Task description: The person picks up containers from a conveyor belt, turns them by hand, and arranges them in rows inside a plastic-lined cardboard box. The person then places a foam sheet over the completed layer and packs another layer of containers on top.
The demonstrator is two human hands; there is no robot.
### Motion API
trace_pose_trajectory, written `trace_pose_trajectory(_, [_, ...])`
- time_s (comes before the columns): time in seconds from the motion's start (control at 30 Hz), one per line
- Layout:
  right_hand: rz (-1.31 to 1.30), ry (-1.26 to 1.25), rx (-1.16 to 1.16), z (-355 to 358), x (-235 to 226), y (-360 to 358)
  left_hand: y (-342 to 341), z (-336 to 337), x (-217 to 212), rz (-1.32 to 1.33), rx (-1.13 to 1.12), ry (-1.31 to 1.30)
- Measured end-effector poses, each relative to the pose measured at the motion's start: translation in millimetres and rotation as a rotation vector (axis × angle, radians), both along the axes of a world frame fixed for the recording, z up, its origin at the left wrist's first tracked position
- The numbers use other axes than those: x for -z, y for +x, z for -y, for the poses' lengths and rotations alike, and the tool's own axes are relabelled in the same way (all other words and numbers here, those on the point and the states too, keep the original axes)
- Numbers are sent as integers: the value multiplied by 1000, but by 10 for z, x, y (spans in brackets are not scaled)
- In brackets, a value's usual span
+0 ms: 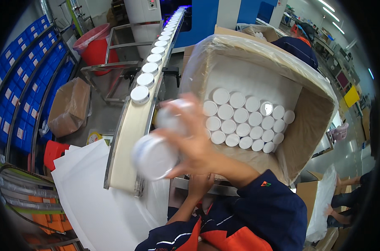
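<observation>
My right hand [194, 140], smeared by motion, is closed round two white round containers, between the conveyor belt and the box. The nearer white container [155, 157] has a faint blue marking near its rim; the other [173, 117] is more blurred. Below the right forearm, my left hand [201, 184] is close to the near left edge of the box, its fingers mostly hidden. The plastic-lined cardboard box [223, 46] holds several rows of white round containers [241, 115]. More white containers [145, 80] stand in a line on the conveyor belt [129, 138].
White sheets [97, 188] are stacked left of the belt's near end. Blue bins [20, 79] fill a rack at far left, near an empty carton [70, 106] and a red bin [95, 50]. Another person's hands [330, 209] touch plastic film at lower right; another person [298, 48] is behind the box.
</observation>
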State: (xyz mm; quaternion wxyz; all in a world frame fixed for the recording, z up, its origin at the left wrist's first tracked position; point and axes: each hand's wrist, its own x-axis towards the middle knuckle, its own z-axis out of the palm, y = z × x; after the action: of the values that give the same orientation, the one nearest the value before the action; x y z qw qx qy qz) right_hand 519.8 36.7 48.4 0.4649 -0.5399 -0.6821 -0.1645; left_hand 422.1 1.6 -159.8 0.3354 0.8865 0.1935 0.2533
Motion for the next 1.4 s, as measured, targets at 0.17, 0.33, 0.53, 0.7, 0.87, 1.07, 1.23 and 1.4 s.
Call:
trace_pose_trajectory(0.17, [17,120,819,194,285,1262,83,-23,-104,7,-28,-24])
trace_pose_trajectory(0.33, [-101,-124,1111,-274,992,2454,124,-14,-160,-37,-33,-11])
trace_pose_trajectory(0.53, [-90,-157,1173,-648,1284,2674,146,-5,-167,-77,-49,-17])
trace_pose_trajectory(0.7, [2,-374,1123,-555,1369,2550,111,-36,-175,-108,-71,-25])
trace_pose_trajectory(0.87, [123,-226,1051,-89,1249,3468,168,9,-185,-121,-47,-19])
trace_pose_trajectory(1.07, [436,-350,1103,-15,1097,3775,183,23,-181,-135,-70,-5])
trace_pose_trajectory(1.23, [375,-332,1160,-114,1109,3751,173,12,-188,-110,-72,-23])
trace_pose_trajectory(1.4, [272,-563,1133,-125,895,3762,171,3,-200,-81,-57,-18])
